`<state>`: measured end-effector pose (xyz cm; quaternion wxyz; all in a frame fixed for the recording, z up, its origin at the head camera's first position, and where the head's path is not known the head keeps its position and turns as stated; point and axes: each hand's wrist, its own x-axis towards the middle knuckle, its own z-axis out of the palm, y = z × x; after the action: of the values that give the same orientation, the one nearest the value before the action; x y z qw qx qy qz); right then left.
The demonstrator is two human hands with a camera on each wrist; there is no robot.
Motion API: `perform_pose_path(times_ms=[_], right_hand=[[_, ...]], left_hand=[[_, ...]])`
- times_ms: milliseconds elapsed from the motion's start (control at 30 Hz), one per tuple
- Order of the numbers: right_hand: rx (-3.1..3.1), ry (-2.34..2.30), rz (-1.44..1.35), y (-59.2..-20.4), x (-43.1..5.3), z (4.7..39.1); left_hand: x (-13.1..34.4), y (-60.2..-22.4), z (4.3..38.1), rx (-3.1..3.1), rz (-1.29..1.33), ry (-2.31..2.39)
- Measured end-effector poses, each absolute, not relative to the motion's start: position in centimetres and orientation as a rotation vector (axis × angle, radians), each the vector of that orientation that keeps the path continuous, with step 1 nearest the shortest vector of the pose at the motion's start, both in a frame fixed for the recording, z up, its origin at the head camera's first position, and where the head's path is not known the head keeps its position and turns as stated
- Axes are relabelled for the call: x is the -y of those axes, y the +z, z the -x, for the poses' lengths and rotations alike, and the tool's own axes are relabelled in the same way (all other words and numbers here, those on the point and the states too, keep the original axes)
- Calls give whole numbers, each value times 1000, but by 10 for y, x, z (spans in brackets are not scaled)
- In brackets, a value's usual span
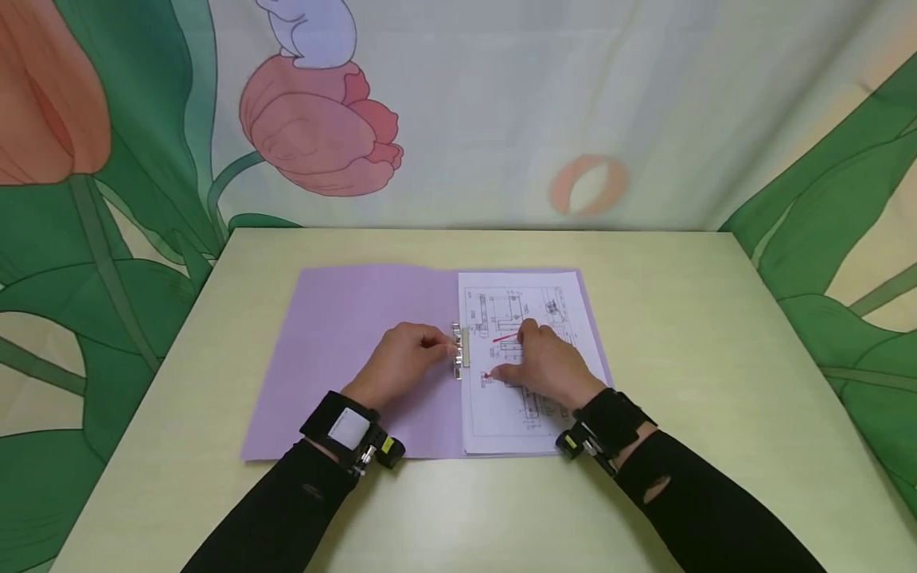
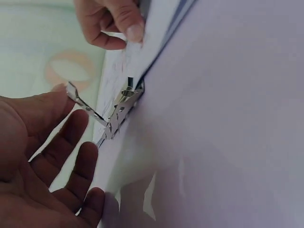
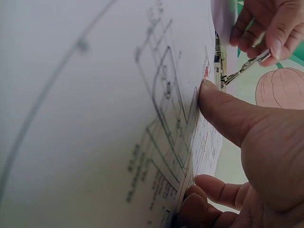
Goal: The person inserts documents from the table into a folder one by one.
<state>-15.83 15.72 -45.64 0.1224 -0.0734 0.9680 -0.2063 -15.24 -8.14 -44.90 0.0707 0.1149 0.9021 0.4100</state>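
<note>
A lilac folder [image 1: 351,318] lies open on the table, with printed technical drawings [image 1: 494,426] on its right half. At the spine sits a metal lever clip [image 1: 466,348]. My left hand [image 1: 404,362] pinches the clip's lever [image 2: 87,107] by its end between thumb and forefinger; the lever stands raised at a slant in the left wrist view. On the top sheet rests my right hand [image 1: 555,366], thumb [image 3: 228,107] and fingertips spread apart and touching the paper. Red marks show on the sheet beside that hand.
The pale yellow table [image 1: 680,358] extends around the folder on all sides. Behind it hangs a curtain [image 1: 487,119] printed with flowers and leaves. Black bands with small cameras [image 1: 387,450] sit on both wrists.
</note>
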Motion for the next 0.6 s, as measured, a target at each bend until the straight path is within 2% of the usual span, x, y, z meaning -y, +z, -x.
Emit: perform_pose_path(times_ms=[267, 600], right_hand=[[-2812, -620, 184, -459, -159, 157], [-2811, -630, 175, -457, -157, 160]], left_hand=[[76, -455, 164, -2472, -193, 1234], [60, -457, 166, -2760, -205, 738]])
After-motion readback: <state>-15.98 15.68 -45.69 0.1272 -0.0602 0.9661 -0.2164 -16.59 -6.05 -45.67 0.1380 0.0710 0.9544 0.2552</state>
